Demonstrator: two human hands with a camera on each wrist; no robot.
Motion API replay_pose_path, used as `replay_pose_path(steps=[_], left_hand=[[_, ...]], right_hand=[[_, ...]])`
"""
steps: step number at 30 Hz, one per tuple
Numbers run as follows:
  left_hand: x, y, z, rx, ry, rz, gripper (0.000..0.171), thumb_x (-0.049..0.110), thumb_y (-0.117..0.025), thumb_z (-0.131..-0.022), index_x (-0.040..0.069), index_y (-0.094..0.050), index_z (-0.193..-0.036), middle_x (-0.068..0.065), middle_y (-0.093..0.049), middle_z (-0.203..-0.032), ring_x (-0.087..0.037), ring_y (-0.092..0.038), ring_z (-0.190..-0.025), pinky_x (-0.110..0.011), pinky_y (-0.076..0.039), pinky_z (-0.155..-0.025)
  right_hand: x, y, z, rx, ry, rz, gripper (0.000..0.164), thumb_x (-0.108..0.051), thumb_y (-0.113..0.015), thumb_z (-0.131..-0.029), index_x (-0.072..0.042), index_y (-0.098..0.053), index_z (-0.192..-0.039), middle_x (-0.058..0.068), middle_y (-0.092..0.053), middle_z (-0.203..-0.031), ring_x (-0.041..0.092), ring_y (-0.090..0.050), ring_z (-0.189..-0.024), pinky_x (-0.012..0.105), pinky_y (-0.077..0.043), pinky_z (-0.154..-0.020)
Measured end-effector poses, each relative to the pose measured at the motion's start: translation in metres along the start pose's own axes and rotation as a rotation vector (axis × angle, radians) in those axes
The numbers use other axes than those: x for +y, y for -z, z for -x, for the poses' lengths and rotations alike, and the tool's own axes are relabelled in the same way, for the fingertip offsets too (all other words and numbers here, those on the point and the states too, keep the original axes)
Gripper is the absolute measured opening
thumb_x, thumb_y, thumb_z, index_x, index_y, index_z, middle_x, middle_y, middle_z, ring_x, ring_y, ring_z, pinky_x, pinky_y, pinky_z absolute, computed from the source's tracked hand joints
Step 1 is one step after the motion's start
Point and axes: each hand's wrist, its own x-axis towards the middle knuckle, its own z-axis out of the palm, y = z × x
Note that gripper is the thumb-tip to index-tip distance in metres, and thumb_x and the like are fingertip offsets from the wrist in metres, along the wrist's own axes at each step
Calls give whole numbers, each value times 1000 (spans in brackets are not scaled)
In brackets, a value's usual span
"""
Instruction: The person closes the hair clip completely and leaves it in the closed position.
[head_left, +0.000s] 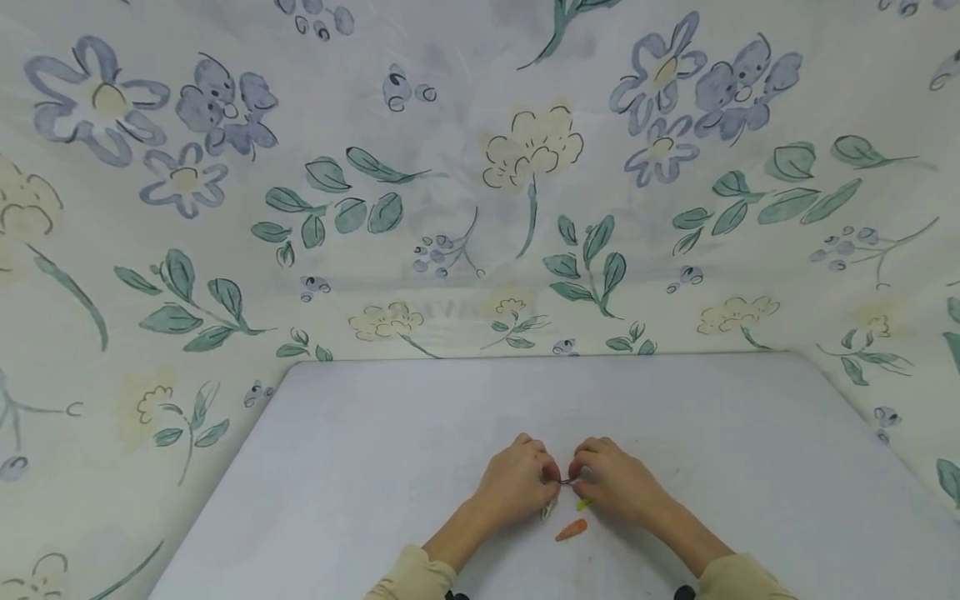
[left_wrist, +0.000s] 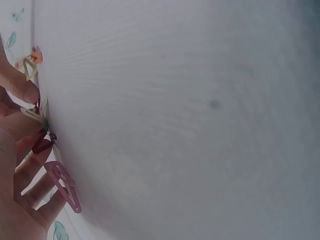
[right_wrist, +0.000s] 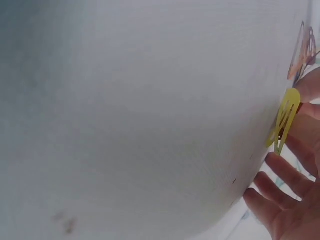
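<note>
My left hand [head_left: 517, 479] and right hand [head_left: 617, 483] meet fingertip to fingertip low over the table. Between them they pinch a small dark red snap hair clip [head_left: 566, 482], mostly covered by fingers. In the left wrist view, part of a dark red clip [left_wrist: 42, 145] shows by the left fingers, with a mauve hair clip [left_wrist: 62, 185] close by. A whitish hair clip [head_left: 548, 509] lies just below the left hand. Beside the right hand is a yellow hair clip [right_wrist: 286, 117], partly covered in the head view. An orange hair clip [head_left: 572, 530] lies nearer me.
The white table [head_left: 360, 433] spreads out around both hands. A flower-patterned cloth [head_left: 450, 275] rises behind the table's far edge and along both sides. Small dark marks [right_wrist: 69, 225] show on the tabletop in the right wrist view.
</note>
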Motion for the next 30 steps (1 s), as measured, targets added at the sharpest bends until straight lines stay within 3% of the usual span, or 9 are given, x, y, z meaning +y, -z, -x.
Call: replay_pose_path(steps=[13,30], left_hand=[[0,2,0,4,16,1,3,22,-76,-80,21,-75,-77,13,-62,-80,-6,-53,-87,-19,-46,-65],[-3,2,0,13,58,96,4,22,-75,-80,22,-73,-77,15,-59,-78,-3,-50,-81,-19,-45,-64]], right_hand=[[-2,-2,-1,-17,-39,-6,9,-13,-77,-84,-16,-70,-88,2,-63,-110,27,-57,-114,51,-52,-89],[-1,-3,-3,-22,-37,-38,8,-13,-76,-84,-16,-69,-88,0,-63,-107,26,-59,-110,49,-50,-91]])
